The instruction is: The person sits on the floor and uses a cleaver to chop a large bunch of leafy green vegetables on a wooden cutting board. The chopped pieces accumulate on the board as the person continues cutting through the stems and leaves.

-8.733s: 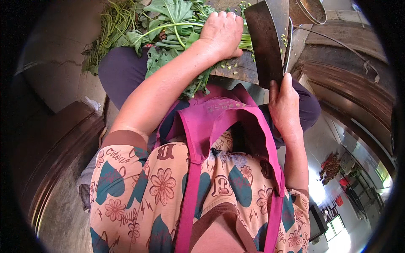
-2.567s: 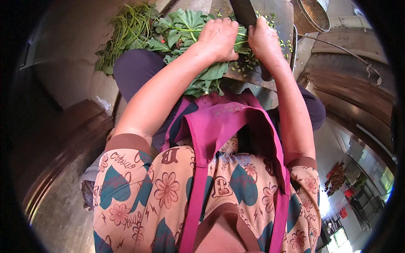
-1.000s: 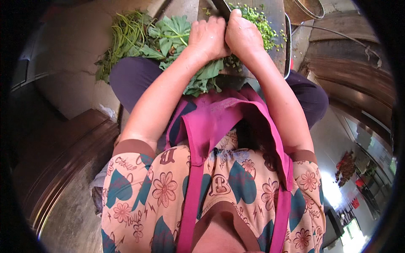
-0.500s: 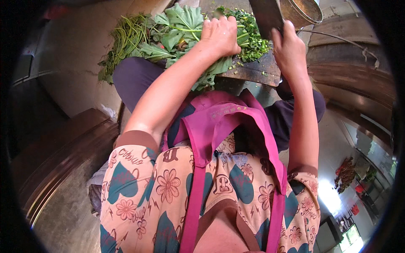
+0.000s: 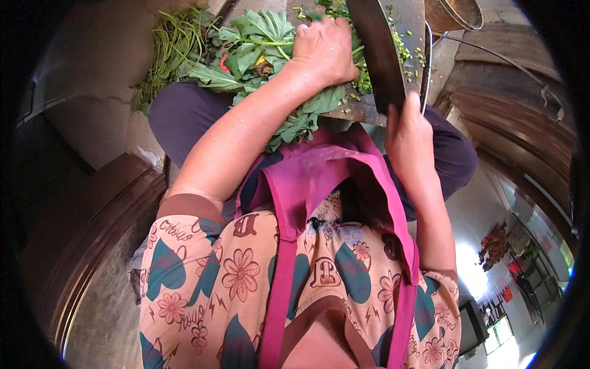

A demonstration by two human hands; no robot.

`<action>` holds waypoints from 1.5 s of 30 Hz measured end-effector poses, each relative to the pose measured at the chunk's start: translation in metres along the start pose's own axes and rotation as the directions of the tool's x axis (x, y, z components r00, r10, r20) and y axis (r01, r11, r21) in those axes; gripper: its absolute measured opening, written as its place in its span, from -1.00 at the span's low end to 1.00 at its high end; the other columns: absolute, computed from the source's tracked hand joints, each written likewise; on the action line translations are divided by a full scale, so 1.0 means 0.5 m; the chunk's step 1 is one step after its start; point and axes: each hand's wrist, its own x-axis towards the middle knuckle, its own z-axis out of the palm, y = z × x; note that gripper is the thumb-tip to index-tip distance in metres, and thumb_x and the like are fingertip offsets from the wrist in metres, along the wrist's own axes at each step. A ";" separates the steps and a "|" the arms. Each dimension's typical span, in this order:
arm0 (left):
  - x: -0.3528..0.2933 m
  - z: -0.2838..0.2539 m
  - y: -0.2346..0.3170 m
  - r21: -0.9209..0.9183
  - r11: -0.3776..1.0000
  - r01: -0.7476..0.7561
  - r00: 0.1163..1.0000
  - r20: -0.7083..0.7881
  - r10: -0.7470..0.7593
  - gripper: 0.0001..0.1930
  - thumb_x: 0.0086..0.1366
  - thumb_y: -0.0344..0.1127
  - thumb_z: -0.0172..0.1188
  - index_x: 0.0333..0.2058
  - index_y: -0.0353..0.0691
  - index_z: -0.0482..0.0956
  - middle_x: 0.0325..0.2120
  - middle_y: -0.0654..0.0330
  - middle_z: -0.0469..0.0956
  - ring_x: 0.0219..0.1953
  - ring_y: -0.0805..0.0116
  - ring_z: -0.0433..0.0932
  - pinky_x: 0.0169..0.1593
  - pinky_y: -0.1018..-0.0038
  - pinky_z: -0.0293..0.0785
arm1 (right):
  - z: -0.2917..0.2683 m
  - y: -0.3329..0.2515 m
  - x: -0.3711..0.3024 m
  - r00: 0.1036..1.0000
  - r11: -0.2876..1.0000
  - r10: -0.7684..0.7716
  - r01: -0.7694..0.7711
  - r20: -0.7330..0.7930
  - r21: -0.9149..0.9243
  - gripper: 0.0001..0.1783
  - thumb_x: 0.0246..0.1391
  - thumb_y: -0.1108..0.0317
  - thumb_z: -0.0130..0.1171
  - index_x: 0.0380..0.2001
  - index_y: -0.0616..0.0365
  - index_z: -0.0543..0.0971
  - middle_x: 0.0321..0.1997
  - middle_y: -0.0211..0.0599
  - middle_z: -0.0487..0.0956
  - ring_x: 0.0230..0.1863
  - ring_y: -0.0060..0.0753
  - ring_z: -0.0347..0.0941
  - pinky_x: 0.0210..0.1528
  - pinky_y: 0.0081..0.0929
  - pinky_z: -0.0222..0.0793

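Observation:
My left hand (image 5: 327, 51) is closed over a bunch of leafy greens (image 5: 261, 31), pressing it on the wooden cutting board (image 5: 413, 18). Broad leaves spread leftward from under it and hang over the board's near edge. In my right hand (image 5: 409, 138) is the handle of a dark, wide-bladed cleaver (image 5: 380, 58). Its blade slants up and away, just right of my left hand. Chopped green pieces (image 5: 402, 48) lie scattered on the board right of the blade. More bits show between the blade and my left hand; the blade hides part of the board.
Thin green stems (image 5: 175, 46) lie in a heap at the far left. A worn metal bucket (image 5: 453, 15) with a wire handle stands at the far right. A pale curved rim (image 5: 428, 67) shows beside the board. My knees (image 5: 190, 114) flank the board.
My right hand and the cleaver have come nearer to me. The dense chopped pile right of my left hand now shows only as scattered bits. My left hand keeps its hold on the greens.

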 end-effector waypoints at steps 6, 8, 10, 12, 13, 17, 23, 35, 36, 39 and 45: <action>-0.004 0.036 -0.005 0.029 0.999 -0.029 0.998 -0.049 0.030 -0.45 -0.14 -0.15 0.33 -0.17 -0.33 0.42 -0.21 -0.03 0.53 -0.13 0.08 0.55 -0.03 0.18 0.42 | 0.121 0.001 0.185 0.990 0.992 0.040 -0.056 -0.134 -0.117 -0.81 0.12 0.38 -0.03 -0.32 0.29 0.28 -0.53 0.26 0.52 -0.41 0.33 0.49 -0.38 0.10 0.42; 0.005 0.032 -0.008 0.019 1.000 -0.012 1.000 -0.007 0.012 -0.44 -0.13 -0.16 0.33 -0.15 -0.32 0.42 -0.17 -0.03 0.52 -0.08 0.09 0.52 0.00 0.20 0.40 | 0.138 0.016 0.216 0.988 0.992 0.012 -0.032 -0.157 -0.124 -0.78 0.17 0.31 -0.03 -0.32 0.28 0.28 -0.53 0.26 0.51 -0.41 0.33 0.48 -0.38 0.11 0.39; 0.009 0.040 -0.021 0.008 1.000 0.020 1.000 0.010 -0.020 -0.41 -0.13 -0.13 0.34 -0.13 -0.32 0.42 -0.14 -0.03 0.50 -0.06 0.10 0.51 0.03 0.22 0.38 | 0.140 0.025 0.225 0.992 0.996 0.007 -0.018 -0.128 -0.090 -0.77 0.17 0.30 -0.03 -0.32 0.28 0.29 -0.52 0.27 0.51 -0.38 0.34 0.48 -0.32 0.12 0.39; 0.015 0.038 -0.030 0.009 0.999 0.042 0.997 0.069 -0.043 -0.32 -0.16 -0.08 0.36 -0.08 -0.35 0.41 -0.09 -0.04 0.47 -0.01 0.10 0.47 0.08 0.24 0.34 | 0.127 0.023 0.216 0.991 0.998 0.012 -0.019 -0.132 -0.057 -0.75 0.17 0.28 -0.01 -0.31 0.28 0.29 -0.49 0.28 0.52 -0.35 0.35 0.48 -0.30 0.13 0.39; 0.016 0.037 -0.033 0.001 0.999 0.034 0.999 0.036 -0.034 -0.36 -0.16 -0.09 0.34 -0.12 -0.37 0.42 -0.12 -0.07 0.48 -0.03 0.07 0.48 0.07 0.23 0.36 | 0.105 0.020 0.201 0.992 0.997 -0.022 0.013 -0.127 -0.073 -0.76 0.16 0.30 -0.01 -0.31 0.28 0.28 -0.50 0.27 0.53 -0.38 0.34 0.49 -0.32 0.12 0.42; 0.015 0.045 -0.047 0.009 0.999 0.040 0.999 -0.007 -0.040 -0.37 -0.18 -0.07 0.35 -0.18 -0.41 0.45 -0.16 -0.14 0.48 -0.06 -0.01 0.49 0.06 0.21 0.39 | 0.030 -0.018 0.104 0.985 0.996 -0.056 0.043 -0.161 -0.082 -0.80 0.19 0.35 -0.03 -0.31 0.25 0.24 -0.53 0.25 0.50 -0.41 0.33 0.46 -0.39 0.14 0.34; 0.004 0.037 -0.037 0.151 0.985 -0.078 0.994 -0.066 0.089 -0.17 -0.20 0.13 0.40 -0.08 -0.43 0.40 -0.07 -0.10 0.42 0.02 0.06 0.40 0.13 0.14 0.26 | 0.051 0.017 0.007 0.998 0.999 0.013 -0.016 -0.055 -0.046 -0.81 0.18 0.40 0.00 -0.34 0.24 0.22 -0.57 0.21 0.48 -0.44 0.32 0.45 -0.44 0.12 0.33; -0.042 0.025 -0.049 0.229 0.960 -0.163 0.975 -0.111 0.192 -0.38 -0.17 0.08 0.38 -0.25 -0.27 0.43 -0.29 0.07 0.48 -0.16 0.18 0.47 -0.07 0.31 0.32 | -0.026 0.001 0.037 0.992 0.996 -0.085 0.086 0.096 -0.007 -0.83 0.12 0.47 0.00 -0.33 0.30 0.25 -0.60 0.18 0.46 -0.48 0.30 0.44 -0.47 0.06 0.33; -0.043 0.023 -0.049 0.211 0.962 -0.171 0.974 -0.114 0.198 -0.39 -0.16 0.07 0.38 -0.25 -0.27 0.43 -0.28 0.07 0.49 -0.15 0.18 0.48 -0.07 0.31 0.33 | -0.012 0.003 0.049 0.992 0.994 -0.103 0.105 0.080 -0.020 -0.84 0.10 0.49 0.00 -0.33 0.31 0.26 -0.59 0.19 0.46 -0.47 0.30 0.45 -0.46 0.06 0.34; -0.039 0.022 -0.041 0.145 0.971 -0.189 0.973 -0.107 0.205 -0.43 -0.15 0.01 0.38 -0.26 -0.26 0.42 -0.26 0.06 0.49 -0.14 0.15 0.48 -0.05 0.29 0.33 | 0.060 0.001 0.132 0.997 0.991 -0.032 0.041 0.068 -0.126 -0.85 0.00 0.53 -0.03 -0.34 0.34 0.28 -0.55 0.24 0.51 -0.42 0.29 0.51 -0.41 0.06 0.41; -0.028 0.035 -0.050 0.113 0.985 -0.129 0.988 -0.072 0.138 -0.42 -0.16 -0.01 0.38 -0.25 -0.26 0.41 -0.24 0.03 0.47 -0.10 0.13 0.45 -0.03 0.26 0.32 | 0.115 0.016 0.210 0.998 0.993 -0.063 0.060 -0.027 -0.106 -0.83 0.06 0.41 0.00 -0.36 0.32 0.32 -0.48 0.26 0.54 -0.36 0.29 0.52 -0.31 0.05 0.45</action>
